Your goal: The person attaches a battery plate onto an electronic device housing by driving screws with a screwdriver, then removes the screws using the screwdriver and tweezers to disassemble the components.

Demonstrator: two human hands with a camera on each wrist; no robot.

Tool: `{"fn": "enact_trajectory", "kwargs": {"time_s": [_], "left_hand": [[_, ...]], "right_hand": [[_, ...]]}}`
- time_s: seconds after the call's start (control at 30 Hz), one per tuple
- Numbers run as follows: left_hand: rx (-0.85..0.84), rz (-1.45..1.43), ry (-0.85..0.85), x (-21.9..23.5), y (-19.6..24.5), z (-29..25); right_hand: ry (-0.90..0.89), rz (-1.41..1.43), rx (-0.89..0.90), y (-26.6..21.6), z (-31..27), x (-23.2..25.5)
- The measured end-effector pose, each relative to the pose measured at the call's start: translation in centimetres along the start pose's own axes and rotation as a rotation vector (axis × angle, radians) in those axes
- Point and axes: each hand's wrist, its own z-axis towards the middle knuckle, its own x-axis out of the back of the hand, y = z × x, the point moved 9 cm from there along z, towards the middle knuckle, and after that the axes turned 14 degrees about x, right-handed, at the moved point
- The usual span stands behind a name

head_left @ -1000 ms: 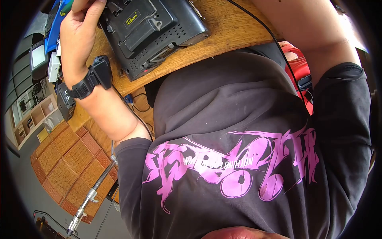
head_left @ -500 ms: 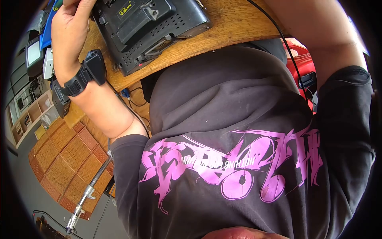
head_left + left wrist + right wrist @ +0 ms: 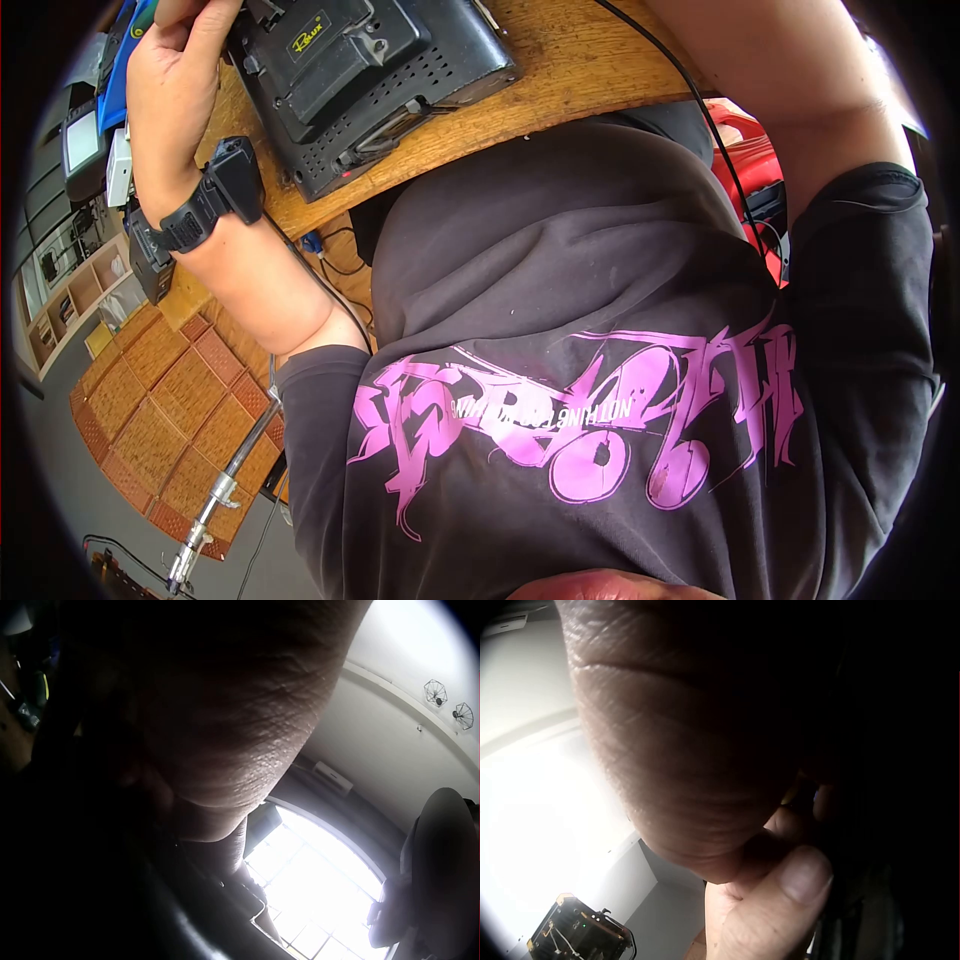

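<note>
In the head view my left hand (image 3: 178, 85) is at the top left beside a black device (image 3: 400, 65) with a yellow "Rolux" label. The top edge cuts off its fingertips, so any hold is hidden. My right forearm (image 3: 780, 60) reaches past the top right edge, its hand outside that view. The left wrist view shows my left palm (image 3: 240, 735) large and dark, above a dark shiny edge. In the right wrist view my right hand (image 3: 660, 757) fills the upper middle; a thumb (image 3: 780, 900) and fingers meet below it, their grip hidden in shadow.
The wooden table (image 3: 570, 75) has its near edge against my body. A black cable (image 3: 690, 85) runs over that edge on the right. A metal stand (image 3: 225, 490) and woven brown panels (image 3: 180, 400) are at the lower left, a red seat (image 3: 745, 160) below the table.
In the head view, my left hand and the black device have shifted left since the first frame, along with the surroundings. The device and hand stay beside each other.
</note>
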Motion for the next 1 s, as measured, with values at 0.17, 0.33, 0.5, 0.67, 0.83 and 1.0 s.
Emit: {"fn": "enact_trajectory", "kwargs": {"time_s": [0.17, 0.33, 0.5, 0.67, 0.83, 1.0], "left_hand": [[-0.006, 0.044, -0.061, 3.0, -4.3, 2.3], [0.042, 0.025, -0.061, 3.3, -5.2, 2.5], [0.063, 0.069, -0.046, 3.4, -5.1, 2.4], [0.118, 0.063, -0.021, 3.9, -6.3, 2.5], [0.085, 0.033, -0.056, 3.3, -5.6, 2.3], [0.039, 0.042, -0.021, -0.2, 0.9, -0.2]], "right_hand": [[0.0, -0.018, 0.026, 0.9, 0.6, 1.6], [0.057, -0.064, -0.139, -0.8, -0.1, 0.8], [0.028, -0.072, -0.083, -0.2, 0.0, 1.2], [-0.025, -0.048, -0.023, 0.4, 0.4, 1.5], [0.02, 0.061, -0.02, 0.7, 0.6, 1.4], [0.029, 0.07, -0.017, 0.4, 0.4, 1.4]]}}
